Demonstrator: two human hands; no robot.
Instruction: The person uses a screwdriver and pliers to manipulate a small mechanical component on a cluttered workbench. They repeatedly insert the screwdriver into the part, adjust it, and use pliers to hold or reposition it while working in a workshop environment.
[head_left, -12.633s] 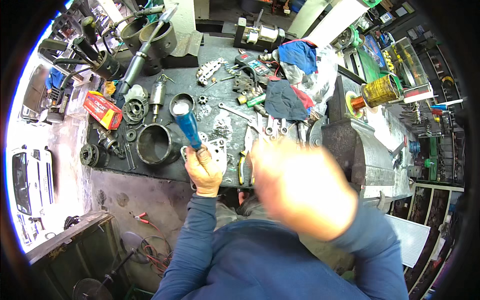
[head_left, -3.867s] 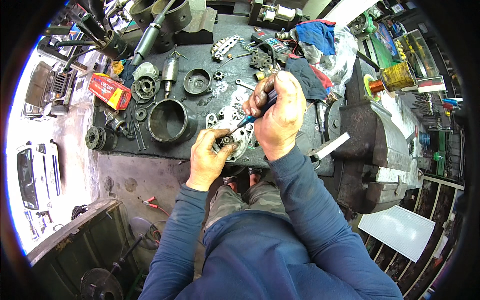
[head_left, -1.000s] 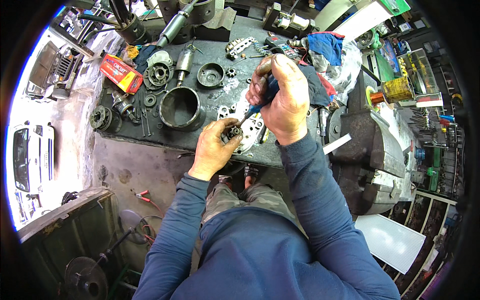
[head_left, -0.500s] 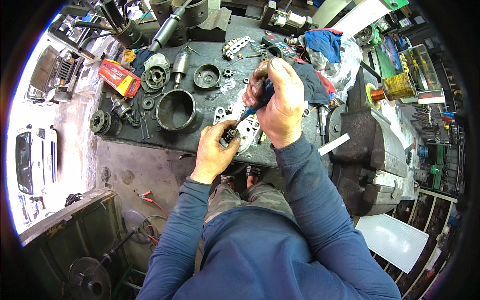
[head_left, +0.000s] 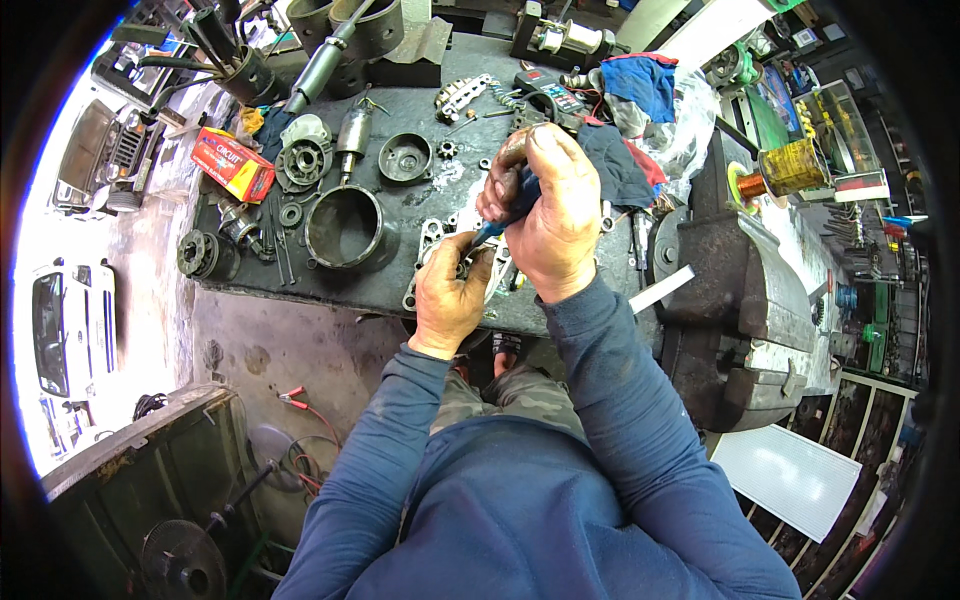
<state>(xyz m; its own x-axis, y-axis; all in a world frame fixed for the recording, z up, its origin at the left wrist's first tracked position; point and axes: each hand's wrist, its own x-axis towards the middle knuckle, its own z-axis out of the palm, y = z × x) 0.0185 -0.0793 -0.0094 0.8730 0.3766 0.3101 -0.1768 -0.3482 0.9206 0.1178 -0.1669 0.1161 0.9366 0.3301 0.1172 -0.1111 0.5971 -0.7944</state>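
In my right hand [head_left: 556, 225] is a screwdriver with a blue handle [head_left: 488, 232], its fingers wrapped round it and its tip pointing down and left toward my left fingers. My left hand [head_left: 447, 305] is closed, thumb against fingers, on a small dark metal part that my fingers mostly hide. Both hands are over a pale cast-metal housing [head_left: 430, 238] near the front edge of the workbench. Left of them stands an open metal cylinder [head_left: 345, 228], and behind it lies a shallow round metal cup [head_left: 406, 157].
A heavy vise [head_left: 735, 300] stands at the bench's right. On the left are an armature [head_left: 354, 138], a round end housing [head_left: 305, 152] and a red-and-yellow box [head_left: 232, 165]. Rags [head_left: 640, 85] and a multimeter [head_left: 552, 92] lie at the back.
My left hand has moved slightly right and turned, so its fingers now hide more of the small part. The right hand has shifted slightly, still gripping the screwdriver.
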